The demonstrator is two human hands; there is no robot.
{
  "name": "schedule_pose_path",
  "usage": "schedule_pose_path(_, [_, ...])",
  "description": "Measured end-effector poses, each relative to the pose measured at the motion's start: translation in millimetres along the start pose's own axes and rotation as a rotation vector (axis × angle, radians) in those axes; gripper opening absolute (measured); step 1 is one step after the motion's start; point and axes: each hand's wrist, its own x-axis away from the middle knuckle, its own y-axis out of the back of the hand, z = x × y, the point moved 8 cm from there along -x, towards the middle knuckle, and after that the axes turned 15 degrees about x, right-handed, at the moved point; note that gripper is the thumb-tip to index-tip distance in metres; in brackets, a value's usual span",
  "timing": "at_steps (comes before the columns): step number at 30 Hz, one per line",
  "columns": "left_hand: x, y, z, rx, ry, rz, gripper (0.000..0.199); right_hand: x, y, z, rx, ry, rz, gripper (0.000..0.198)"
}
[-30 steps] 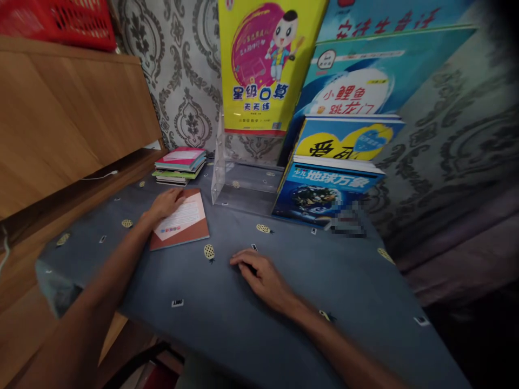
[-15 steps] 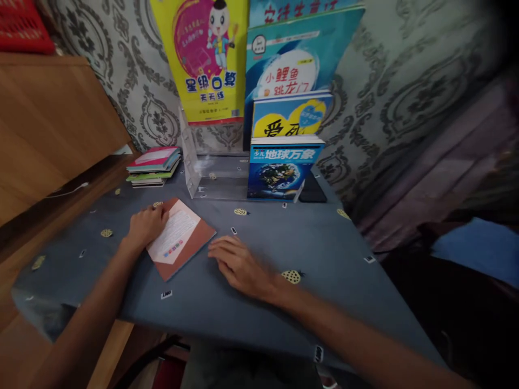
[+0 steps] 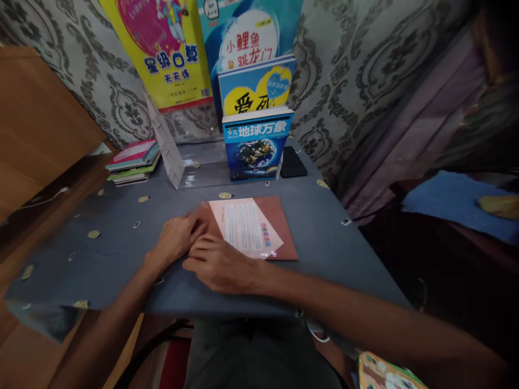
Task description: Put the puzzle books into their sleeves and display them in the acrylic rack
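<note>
A thin brown book (image 3: pixel 286 227) with a slanted pale panel of printed text lies on the cloth-covered table in front of me. My left hand (image 3: pixel 176 237) is at its left edge, with fingers closed over the margin and slightly blurred. Close beside it, my right hand (image 3: pixel 223 267) is curled at the lower left corner, fingertips pressed together by the book's edge. The right hand and wrist cover part of the near edge. My thumbs are mostly hidden.
Behind the book stands a clear acrylic rack (image 3: pixel 168 154) holding a blue earth-cover book (image 3: pixel 257 154), a yellow workbook (image 3: pixel 174 81) and other books. A small stack of books (image 3: pixel 133 162) lies left of it, a black phone (image 3: pixel 292 162) right. The blue-grey tablecloth (image 3: pixel 324 232) has pineapple prints.
The book has turned and shifted right across the table. My right hand has come left to its edge, next to my left hand. The view has moved to the right and down.
</note>
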Motion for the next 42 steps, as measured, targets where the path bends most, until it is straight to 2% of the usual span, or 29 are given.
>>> schedule_pose_path(6, [-9.8,-4.5,0.7,0.134,-0.088,-0.171,0.026,0.7,-10.6,-14.0,-0.036,-0.050,0.069,0.016])
schedule_pose_path(10, [-17.8,-7.5,1.7,0.261,-0.252,-0.272,0.031,9.1,-15.0,-34.1,-0.144,-0.203,0.035,0.019])
schedule_pose_path(12, [-23.4,-13.8,2.6,0.338,-0.330,-0.265,0.036,14.7,-19.5,-46.9,-0.157,-0.307,0.038,0.021])
schedule_pose_path(15, [-31.1,-24.7,6.8,0.348,-0.362,-0.239,0.040,22.8,-27.2,-65.4,-0.093,-0.435,0.093,0.025])
schedule_pose_path(20, [-31.2,-31.1,8.5,0.263,-0.367,-0.236,0.044,48.5,-33.6,-96.7,0.044,-0.608,0.288,0.036])
schedule_pose_path(23, [-28.4,-30.0,7.7,0.238,-0.350,-0.235,0.045,76.3,-23.3,-115.3,0.121,-0.709,0.343,0.040])
schedule_pose_path(29, [-27.0,-29.7,3.5,0.225,-0.333,-0.201,0.047,125.5,4.8,-138.6,0.233,-0.889,0.351,0.044])
schedule_pose_path(33, [-26.9,-26.9,3.7,0.217,-0.302,-0.201,0.046,130.6,9.1,-140.4,0.236,-0.915,0.336,0.046])
schedule_pose_path(36, [-26.7,-24.4,-1.8,0.174,-0.277,-0.151,0.046,127.3,8.2,-139.2,0.240,-0.898,0.335,0.045])
schedule_pose_path(39, [-27.7,-22.3,-15.1,0.111,-0.256,-0.108,0.044,127.3,6.2,-139.4,0.254,-0.895,0.351,0.046])
schedule_pose_path(42, [-30.6,-24.1,-34.1,0.090,-0.299,-0.087,0.043,130.3,4.0,-141.5,0.265,-0.899,0.353,0.047])
